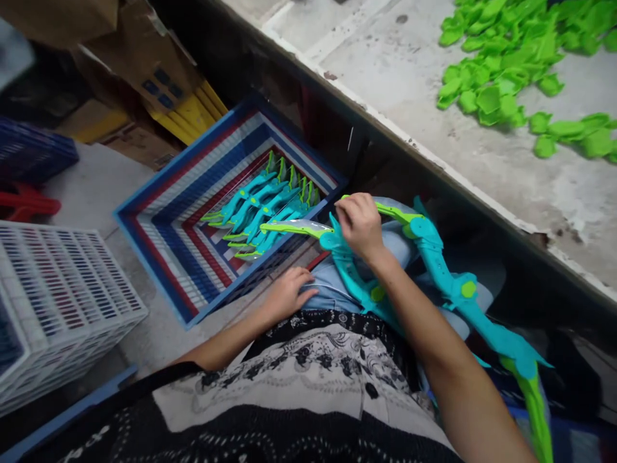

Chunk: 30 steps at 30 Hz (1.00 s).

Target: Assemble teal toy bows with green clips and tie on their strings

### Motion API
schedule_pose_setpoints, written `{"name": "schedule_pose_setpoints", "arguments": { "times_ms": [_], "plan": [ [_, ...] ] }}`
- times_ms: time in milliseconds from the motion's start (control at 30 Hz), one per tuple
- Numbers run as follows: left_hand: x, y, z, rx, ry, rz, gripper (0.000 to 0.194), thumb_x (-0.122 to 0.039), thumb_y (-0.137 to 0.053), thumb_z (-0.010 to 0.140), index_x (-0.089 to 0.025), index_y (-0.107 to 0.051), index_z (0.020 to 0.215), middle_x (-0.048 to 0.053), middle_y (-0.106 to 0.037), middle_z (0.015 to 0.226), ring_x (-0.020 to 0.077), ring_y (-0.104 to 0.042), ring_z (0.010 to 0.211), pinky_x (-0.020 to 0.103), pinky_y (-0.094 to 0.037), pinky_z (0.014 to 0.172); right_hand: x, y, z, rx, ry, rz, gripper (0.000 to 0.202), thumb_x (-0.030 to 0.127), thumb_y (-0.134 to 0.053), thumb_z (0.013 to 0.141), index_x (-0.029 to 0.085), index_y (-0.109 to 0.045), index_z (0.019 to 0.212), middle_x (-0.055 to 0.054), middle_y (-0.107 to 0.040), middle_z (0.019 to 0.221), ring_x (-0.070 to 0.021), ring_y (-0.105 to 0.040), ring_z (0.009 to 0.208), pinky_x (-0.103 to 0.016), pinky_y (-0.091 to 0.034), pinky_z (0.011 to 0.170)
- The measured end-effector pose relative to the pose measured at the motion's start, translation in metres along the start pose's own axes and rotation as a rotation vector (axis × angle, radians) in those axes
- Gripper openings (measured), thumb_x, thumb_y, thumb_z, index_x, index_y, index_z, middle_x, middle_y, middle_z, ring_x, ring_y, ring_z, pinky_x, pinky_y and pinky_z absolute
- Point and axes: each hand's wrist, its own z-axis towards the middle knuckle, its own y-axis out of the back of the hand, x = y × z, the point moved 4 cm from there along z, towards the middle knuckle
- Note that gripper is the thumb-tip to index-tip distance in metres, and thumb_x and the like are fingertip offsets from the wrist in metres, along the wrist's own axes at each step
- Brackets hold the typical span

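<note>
Two long turquoise toy bows with lime-green tips lie across my lap. The right bow (434,254) reaches down toward the bottom right, and the left bow (344,260) points its green tip over the crate's edge. My right hand (360,224) is closed with bent fingers at the green tip of the right bow, just above the left bow. My left hand (289,292) rests on my thigh beside the crate, fingers apart and holding nothing. Several similar bows (263,202) lie in a row inside the striped crate (159,270).
Many green plastic pieces (506,71) are spread over the worn grey tabletop (385,77). A white slatted crate (72,283) stands at the left. Cardboard boxes (149,64) and yellow boards (193,116) are behind the striped crate.
</note>
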Motion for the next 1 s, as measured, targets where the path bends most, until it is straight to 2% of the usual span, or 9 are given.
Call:
{"name": "schedule_pose_setpoints", "arguments": {
  "times_ms": [100, 200, 333, 433, 567, 667, 767, 867, 1000],
  "plan": [
    [0.002, 0.000, -0.002, 0.027, 0.038, -0.070, 0.015, -0.037, -0.059, 0.079, -0.025, -0.067, 0.075, 0.008, -0.064, 0.091, 0.0237, -0.056, 0.093, 0.038, -0.040, 0.091, 0.025, -0.027, 0.000, 0.205, 0.137, -0.021, 0.020, 0.027, -0.053, 0.088, 0.016, -0.063, 0.101, -0.013, -0.059, 0.103, -0.0259, -0.048, 0.103, -0.044, -0.039, 0.093],
    [-0.012, 0.009, 0.007, 0.072, 0.149, -0.409, 0.024, -0.037, -0.062, 0.074, -0.022, -0.057, 0.056, 0.007, -0.065, 0.090, 0.0238, -0.055, 0.091, 0.040, -0.040, 0.092, 0.036, -0.058, -0.003, 0.379, 0.160, -0.091, 0.046, 0.025, -0.067, 0.077, 0.012, -0.056, 0.119, -0.019, -0.054, 0.119, -0.0300, -0.045, 0.114, -0.048, -0.034, 0.101],
    [-0.053, 0.004, 0.017, 0.250, 0.322, -1.261, 0.035, -0.036, -0.059, 0.073, -0.018, -0.042, 0.048, 0.005, -0.058, 0.070, 0.0193, -0.056, 0.073, 0.041, -0.045, 0.083, 0.021, -0.082, -0.006, 0.569, -0.087, -0.148, 0.048, 0.010, -0.060, 0.078, 0.012, -0.053, 0.126, -0.019, -0.061, 0.108, -0.0283, -0.056, 0.101, -0.045, -0.043, 0.090],
    [-0.078, -0.008, 0.024, 0.325, 0.351, -1.567, 0.041, -0.044, -0.060, 0.076, -0.017, -0.043, 0.050, -0.001, -0.043, 0.055, 0.0106, -0.043, 0.051, 0.031, -0.043, 0.060, 0.003, -0.076, -0.005, 0.559, -0.249, 0.101, 0.050, 0.012, -0.064, 0.073, 0.017, -0.057, 0.123, -0.009, -0.066, 0.099, -0.0207, -0.061, 0.088, -0.035, -0.048, 0.082],
    [-0.082, -0.010, 0.034, 0.211, 0.277, -1.452, 0.032, -0.043, -0.071, 0.071, -0.014, -0.069, 0.085, 0.002, -0.055, 0.066, 0.0042, -0.035, 0.048, 0.022, -0.027, 0.049, -0.014, -0.061, -0.012, 0.555, -0.394, 0.645, 0.055, 0.023, -0.072, 0.066, 0.018, -0.059, 0.119, 0.002, -0.067, 0.081, -0.0126, -0.060, 0.070, -0.028, -0.050, 0.070],
    [-0.081, -0.001, 0.037, 0.147, 0.230, -1.239, 0.046, -0.036, -0.073, 0.072, -0.017, -0.065, 0.113, 0.002, -0.062, 0.067, 0.0039, -0.038, 0.047, 0.021, -0.026, 0.048, -0.019, -0.052, -0.023, 0.534, -0.559, 0.946, 0.058, 0.022, -0.074, 0.062, 0.017, -0.058, 0.117, 0.001, -0.068, 0.083, -0.0129, -0.061, 0.072, -0.028, -0.050, 0.069],
    [-0.079, 0.017, 0.041, 0.035, 0.213, -1.143, 0.036, -0.037, -0.073, 0.071, -0.015, -0.068, 0.099, 0.003, -0.065, 0.063, 0.0041, -0.040, 0.045, 0.020, -0.026, 0.046, -0.022, -0.043, -0.033, 0.486, -0.677, 1.056, 0.057, 0.021, -0.076, 0.059, 0.017, -0.060, 0.114, 0.000, -0.069, 0.085, -0.0132, -0.062, 0.075, -0.027, -0.050, 0.070],
    [-0.068, 0.045, 0.051, -0.236, 0.239, -1.107, 0.026, -0.037, -0.077, 0.065, -0.014, -0.068, 0.072, -0.001, -0.057, 0.051, 0.0028, -0.035, 0.041, 0.019, -0.022, 0.042, -0.021, -0.036, -0.038, 0.496, -0.707, 1.119, 0.055, 0.023, -0.078, 0.059, 0.019, -0.061, 0.112, 0.000, -0.068, 0.086, -0.0134, -0.062, 0.075, -0.028, -0.050, 0.071],
    [-0.056, 0.081, 0.071, -0.524, 0.178, -0.899, 0.024, -0.036, -0.078, 0.062, -0.015, -0.072, 0.071, -0.003, -0.053, 0.049, 0.0042, -0.037, 0.043, 0.019, -0.025, 0.041, -0.020, -0.031, -0.041, 0.498, -0.727, 1.117, 0.055, 0.025, -0.080, 0.058, 0.020, -0.062, 0.110, -0.002, -0.068, 0.091, -0.0151, -0.062, 0.081, -0.030, -0.049, 0.075]
  ]
}}
